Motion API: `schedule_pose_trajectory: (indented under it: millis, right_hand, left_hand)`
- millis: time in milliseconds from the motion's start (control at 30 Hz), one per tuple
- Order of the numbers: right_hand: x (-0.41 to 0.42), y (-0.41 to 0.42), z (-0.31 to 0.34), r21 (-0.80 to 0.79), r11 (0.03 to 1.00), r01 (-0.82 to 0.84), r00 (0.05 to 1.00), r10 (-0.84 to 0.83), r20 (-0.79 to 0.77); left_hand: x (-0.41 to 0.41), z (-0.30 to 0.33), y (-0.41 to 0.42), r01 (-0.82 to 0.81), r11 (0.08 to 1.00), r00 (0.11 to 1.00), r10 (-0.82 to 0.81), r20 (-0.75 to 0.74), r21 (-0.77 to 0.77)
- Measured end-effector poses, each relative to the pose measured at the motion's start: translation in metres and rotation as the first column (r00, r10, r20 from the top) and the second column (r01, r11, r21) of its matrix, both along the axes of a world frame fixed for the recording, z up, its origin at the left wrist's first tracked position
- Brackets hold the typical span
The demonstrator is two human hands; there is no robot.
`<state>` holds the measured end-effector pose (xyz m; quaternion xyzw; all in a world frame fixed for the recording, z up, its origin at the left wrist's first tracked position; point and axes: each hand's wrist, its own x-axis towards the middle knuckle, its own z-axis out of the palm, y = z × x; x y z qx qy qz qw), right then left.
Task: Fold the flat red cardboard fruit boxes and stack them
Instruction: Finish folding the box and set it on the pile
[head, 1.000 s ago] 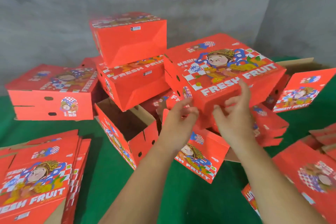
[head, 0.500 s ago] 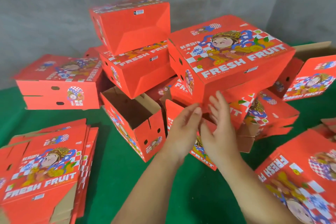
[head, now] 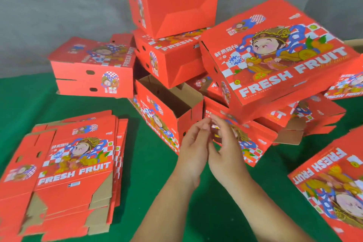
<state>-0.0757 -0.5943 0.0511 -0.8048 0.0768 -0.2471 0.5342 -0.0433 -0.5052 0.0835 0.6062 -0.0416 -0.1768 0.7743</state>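
My left hand [head: 193, 149] and right hand [head: 225, 149] hang loosely open, holding nothing, over bare green surface [head: 153, 173]. The flat box stack [head: 74, 167] beside reads "FRESH FRUIT".

A green surface [head: 153, 165] carries folded red boxes [head: 92, 68] and flat box blanks [head: 74, 163].

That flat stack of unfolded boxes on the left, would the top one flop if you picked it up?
Probably a bit. The top flat box is thin creased cardboard, so its flaps would likely hinge and droop. It looks light for its size. Lying loose on the stack, it may slide off easily.
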Motion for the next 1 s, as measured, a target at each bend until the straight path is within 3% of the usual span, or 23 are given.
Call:
schedule_pose_trajectory:
  millis: [133,233,367,500,633,767,867,1000]
  right_hand:
    - [0.01,0.059,-0.007,0.064,0.998,0.007,1.0,-0.006,-0.018]
    - [0.012,0.093,-0.01,0.207,0.977,0.054,0.999,-0.052,-0.018]
    - [0.002,0.106,-0.01,0.366,0.887,0.281,0.951,-0.308,0.016]
    - [-0.024,0.083,-0.011,0.327,0.807,0.492,0.865,-0.496,-0.08]
    - [-0.046,0.06,-0.008,0.296,0.852,0.432,0.9,-0.386,-0.203]
    - [-0.051,0.043,-0.001,0.318,0.863,0.392,0.92,-0.363,-0.148]
    - [-0.051,0.019,0.002,0.335,0.861,0.384,0.922,-0.375,-0.094]
    - [-0.049,-0.027,0.008,0.232,0.915,0.33,0.944,-0.324,-0.066]
  left_hand:
    - [0.009,-0.005,0.053,-0.011,1.0,0.999,0.01,-0.047,-0.028]
    - [0.012,-0.005,0.086,0.03,0.999,0.995,-0.033,-0.089,-0.035]
    - [0.01,-0.008,0.103,0.14,0.99,0.982,-0.142,-0.122,-0.021]
    - [-0.001,-0.015,0.094,0.219,0.974,0.968,-0.21,-0.135,0.056]
    - [-0.011,-0.007,0.07,0.321,0.946,0.941,-0.312,-0.13,0.047]
    - [-0.013,-0.001,0.035,0.308,0.951,0.945,-0.308,-0.105,-0.019]
    - [-0.014,0.002,0.009,0.23,0.972,0.968,-0.233,-0.096,-0.043]
    - [-0.023,0.01,-0.027,0.061,0.993,0.997,-0.066,-0.049,-0.102]
